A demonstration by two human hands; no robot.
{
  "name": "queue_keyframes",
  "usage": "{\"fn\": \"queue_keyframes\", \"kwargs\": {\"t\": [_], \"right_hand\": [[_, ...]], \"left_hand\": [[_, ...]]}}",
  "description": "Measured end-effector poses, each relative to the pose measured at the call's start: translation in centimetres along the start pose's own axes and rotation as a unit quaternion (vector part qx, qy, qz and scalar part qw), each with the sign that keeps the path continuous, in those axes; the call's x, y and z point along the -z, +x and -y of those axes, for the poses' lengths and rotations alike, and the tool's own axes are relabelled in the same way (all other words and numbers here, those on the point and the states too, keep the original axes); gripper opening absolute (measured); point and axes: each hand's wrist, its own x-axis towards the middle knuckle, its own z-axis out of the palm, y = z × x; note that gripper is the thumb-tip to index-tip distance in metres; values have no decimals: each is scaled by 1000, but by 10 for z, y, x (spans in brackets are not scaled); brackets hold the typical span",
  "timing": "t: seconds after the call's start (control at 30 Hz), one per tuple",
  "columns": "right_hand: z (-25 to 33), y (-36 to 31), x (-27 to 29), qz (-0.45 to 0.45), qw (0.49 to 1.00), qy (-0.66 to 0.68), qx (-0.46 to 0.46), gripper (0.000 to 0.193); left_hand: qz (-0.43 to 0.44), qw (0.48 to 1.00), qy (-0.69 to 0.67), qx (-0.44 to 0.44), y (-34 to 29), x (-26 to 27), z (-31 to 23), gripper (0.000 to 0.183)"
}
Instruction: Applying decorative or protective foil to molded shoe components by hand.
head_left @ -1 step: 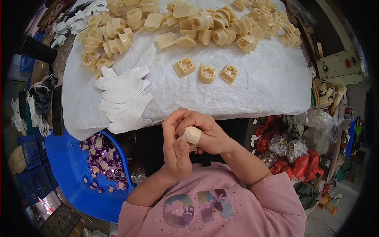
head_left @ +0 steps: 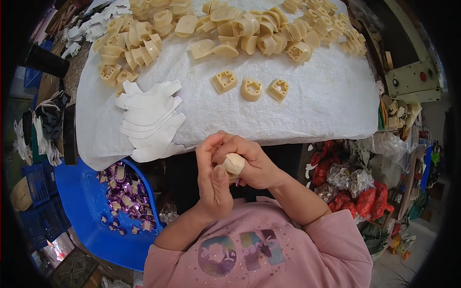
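Note:
My left hand (head_left: 213, 185) and my right hand (head_left: 254, 163) are closed together in front of my chest, just off the near table edge. Between them is a small purple-edged piece (head_left: 238, 182), mostly hidden by the fingers, so its shape cannot be made out. A rounded cream piece (head_left: 234, 164) shows at my right thumb; whether it is a thumb wrap or part of the held thing is unclear. Beyond my hands, beige plastic shoe heels (head_left: 252, 89) stand apart in a short row. White cut sheet pieces (head_left: 151, 122) lie in an overlapping stack at their left.
More beige heels (head_left: 245, 26) are heaped along the far side of the cloth-covered table (head_left: 288, 120). A blue basin (head_left: 86, 218) at my lower left holds shiny purple-covered pieces (head_left: 126, 194). Red and clear plastic bags (head_left: 365, 199) lie at the right, below a grey-green machine (head_left: 413, 81).
Both hands keep their hold and have shifted only slightly. The cream piece at my right thumb has tilted a little.

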Motion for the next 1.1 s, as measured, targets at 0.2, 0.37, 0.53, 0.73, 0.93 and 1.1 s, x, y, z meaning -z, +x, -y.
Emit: {"fn": "queue_keyframes", "kwargs": {"t": [0.2,0.37,0.53,0.73,0.93,1.1], "right_hand": [[-16,-7,-13,-82,994,3,73,36],[-12,-6,-10,-53,993,-67,86,38],[-11,0,-12,-112,959,-200,167,36],[15,-2,-3,-108,989,-88,-41,42],[30,9,10,-140,878,-445,104,32],[34,13,7,-93,925,-367,-21,30]], "left_hand": [[-76,997,-15,8,8,1,6,48],[-87,995,-32,33,5,0,8,45],[-36,998,-31,29,6,7,16,51],[69,928,-356,83,17,18,13,79],[-21,994,-36,104,22,15,-1,95],[22,977,145,-153,18,20,10,85]]}}
